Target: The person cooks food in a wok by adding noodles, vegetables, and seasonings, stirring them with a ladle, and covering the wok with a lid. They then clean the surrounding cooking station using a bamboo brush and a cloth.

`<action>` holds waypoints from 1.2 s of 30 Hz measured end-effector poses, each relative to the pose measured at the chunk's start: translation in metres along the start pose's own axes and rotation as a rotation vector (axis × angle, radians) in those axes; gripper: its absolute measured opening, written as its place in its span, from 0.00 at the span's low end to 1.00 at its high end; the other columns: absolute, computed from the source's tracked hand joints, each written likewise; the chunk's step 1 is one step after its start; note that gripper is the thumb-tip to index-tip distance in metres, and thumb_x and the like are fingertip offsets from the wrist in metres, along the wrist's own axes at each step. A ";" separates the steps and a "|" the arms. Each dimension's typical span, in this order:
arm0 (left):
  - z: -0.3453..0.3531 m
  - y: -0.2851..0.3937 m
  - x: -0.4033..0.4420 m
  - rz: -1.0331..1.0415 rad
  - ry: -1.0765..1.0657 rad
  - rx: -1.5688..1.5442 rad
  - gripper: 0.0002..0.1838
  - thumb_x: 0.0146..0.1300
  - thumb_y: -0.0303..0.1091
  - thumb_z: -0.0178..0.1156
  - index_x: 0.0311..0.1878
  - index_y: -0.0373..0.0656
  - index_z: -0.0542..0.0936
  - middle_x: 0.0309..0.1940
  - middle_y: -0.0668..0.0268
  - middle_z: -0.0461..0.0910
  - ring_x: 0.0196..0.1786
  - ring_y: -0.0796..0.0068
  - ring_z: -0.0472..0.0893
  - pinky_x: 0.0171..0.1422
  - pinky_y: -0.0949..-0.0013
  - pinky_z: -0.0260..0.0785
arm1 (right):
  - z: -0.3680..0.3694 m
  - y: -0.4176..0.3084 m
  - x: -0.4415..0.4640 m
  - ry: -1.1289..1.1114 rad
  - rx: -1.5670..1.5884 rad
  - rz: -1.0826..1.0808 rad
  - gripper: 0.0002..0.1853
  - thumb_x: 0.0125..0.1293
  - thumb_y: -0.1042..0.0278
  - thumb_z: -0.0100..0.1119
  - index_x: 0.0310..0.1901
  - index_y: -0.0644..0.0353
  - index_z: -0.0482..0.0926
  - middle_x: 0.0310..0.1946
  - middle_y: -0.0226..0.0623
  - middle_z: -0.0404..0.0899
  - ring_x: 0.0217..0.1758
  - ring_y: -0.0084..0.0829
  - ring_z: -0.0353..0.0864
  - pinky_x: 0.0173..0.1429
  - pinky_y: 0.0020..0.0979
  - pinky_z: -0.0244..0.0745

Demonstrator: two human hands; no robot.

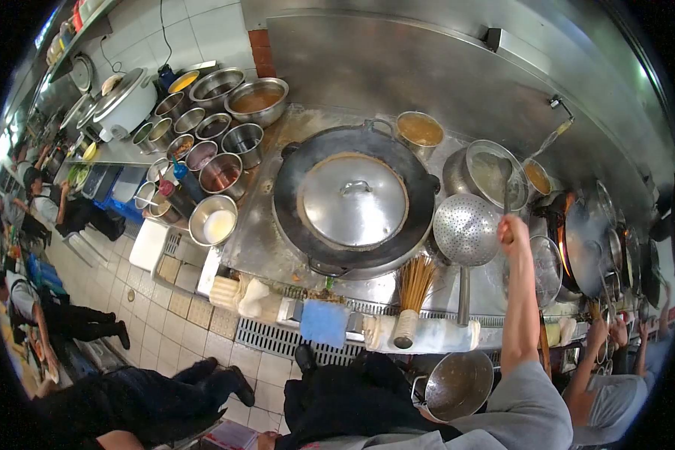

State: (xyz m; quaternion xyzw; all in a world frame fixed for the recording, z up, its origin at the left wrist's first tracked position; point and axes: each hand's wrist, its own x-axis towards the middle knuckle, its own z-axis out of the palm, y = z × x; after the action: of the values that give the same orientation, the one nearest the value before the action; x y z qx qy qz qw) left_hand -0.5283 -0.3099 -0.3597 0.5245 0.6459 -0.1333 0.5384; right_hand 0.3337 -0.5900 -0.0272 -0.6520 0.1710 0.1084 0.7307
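My right hand (512, 232) is closed around the handle of a ladle (507, 187), whose head reaches over a metal pot (457, 174) with cloudy liquid. Just left of that hand lies a perforated skimmer (466, 225), its handle pointing toward me. A large black wok (292, 199) stands in the middle of the stove, with a domed metal lid (352, 214) inside it. At the bottom edge, part of my left hand (266, 440) shows low beside my body; its fingers cannot be made out.
A bamboo brush (412, 292) and folded cloths (325, 322) lie along the stove's front edge. Several bowls, including a steel bowl (256, 101), crowd the left counter. Flames (568, 225) rise at the right burner. A pot (459, 386) sits low before me. Other people work on both sides.
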 end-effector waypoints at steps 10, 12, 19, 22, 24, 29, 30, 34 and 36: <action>0.012 0.079 -0.042 -0.009 -0.069 -0.070 0.17 0.62 0.27 0.61 0.52 0.30 0.74 0.25 0.57 0.80 0.25 0.70 0.80 0.24 0.70 0.71 | 0.081 -0.084 0.055 -0.422 0.335 0.037 0.12 0.65 0.73 0.49 0.23 0.54 0.64 0.15 0.25 0.67 0.11 0.18 0.61 0.13 0.22 0.56; 0.017 0.092 -0.048 0.007 -0.087 -0.059 0.17 0.62 0.27 0.60 0.52 0.30 0.74 0.25 0.57 0.80 0.25 0.70 0.80 0.24 0.69 0.71 | 0.088 -0.082 0.050 -0.410 0.134 -0.047 0.10 0.64 0.73 0.50 0.25 0.55 0.65 0.16 0.27 0.68 0.11 0.18 0.63 0.13 0.23 0.56; 0.028 0.085 -0.055 0.008 -0.101 -0.042 0.16 0.62 0.27 0.60 0.52 0.30 0.74 0.25 0.56 0.80 0.25 0.70 0.80 0.25 0.69 0.72 | 0.086 -0.030 0.023 -0.406 -0.264 -0.201 0.04 0.62 0.75 0.52 0.36 0.62 0.67 0.16 0.30 0.69 0.10 0.19 0.64 0.10 0.25 0.57; 0.029 0.072 -0.052 0.002 -0.098 -0.028 0.16 0.62 0.27 0.60 0.52 0.30 0.74 0.25 0.56 0.80 0.25 0.70 0.80 0.25 0.69 0.72 | 0.083 -0.010 0.019 -0.438 -0.300 -0.134 0.08 0.62 0.75 0.53 0.40 0.64 0.67 0.15 0.30 0.68 0.09 0.19 0.64 0.09 0.25 0.55; 0.028 0.064 -0.052 -0.006 -0.096 -0.027 0.16 0.62 0.27 0.60 0.51 0.30 0.74 0.25 0.56 0.80 0.25 0.70 0.80 0.25 0.69 0.72 | 0.075 0.001 0.030 -0.490 -0.350 -0.115 0.08 0.61 0.76 0.53 0.40 0.64 0.67 0.15 0.30 0.67 0.09 0.20 0.64 0.09 0.25 0.55; 0.020 0.061 -0.052 -0.080 -0.108 -0.134 0.16 0.63 0.27 0.60 0.51 0.30 0.74 0.25 0.56 0.80 0.25 0.69 0.80 0.25 0.69 0.72 | 0.065 0.015 0.044 -0.477 -0.438 -0.156 0.05 0.61 0.77 0.54 0.37 0.61 0.69 0.17 0.29 0.67 0.09 0.20 0.64 0.08 0.26 0.52; 0.021 0.076 -0.063 -0.086 -0.110 -0.129 0.16 0.63 0.27 0.59 0.51 0.30 0.74 0.25 0.55 0.80 0.25 0.69 0.80 0.25 0.69 0.72 | 0.064 0.015 0.044 -0.487 -0.439 -0.144 0.05 0.61 0.77 0.54 0.37 0.61 0.70 0.17 0.29 0.67 0.09 0.20 0.64 0.08 0.26 0.52; 0.016 0.121 -0.097 0.034 -0.199 -0.064 0.17 0.65 0.28 0.58 0.54 0.30 0.72 0.29 0.53 0.81 0.26 0.67 0.81 0.26 0.67 0.73 | 0.057 0.011 0.049 -0.503 -0.464 -0.104 0.06 0.60 0.77 0.54 0.39 0.62 0.71 0.17 0.29 0.67 0.09 0.20 0.64 0.09 0.26 0.54; 0.009 0.103 -0.078 -0.154 -0.267 -0.335 0.20 0.65 0.29 0.57 0.57 0.31 0.70 0.29 0.53 0.81 0.26 0.65 0.81 0.26 0.66 0.73 | 0.057 0.015 0.059 -0.506 -0.495 -0.115 0.06 0.60 0.76 0.54 0.40 0.62 0.71 0.17 0.29 0.67 0.09 0.20 0.64 0.09 0.27 0.54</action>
State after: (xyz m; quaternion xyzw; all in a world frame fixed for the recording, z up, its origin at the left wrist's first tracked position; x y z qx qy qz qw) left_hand -0.4488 -0.3157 -0.2573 0.3544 0.6203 -0.1331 0.6870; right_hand 0.3882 -0.5355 -0.0583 -0.7703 -0.0836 0.2633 0.5748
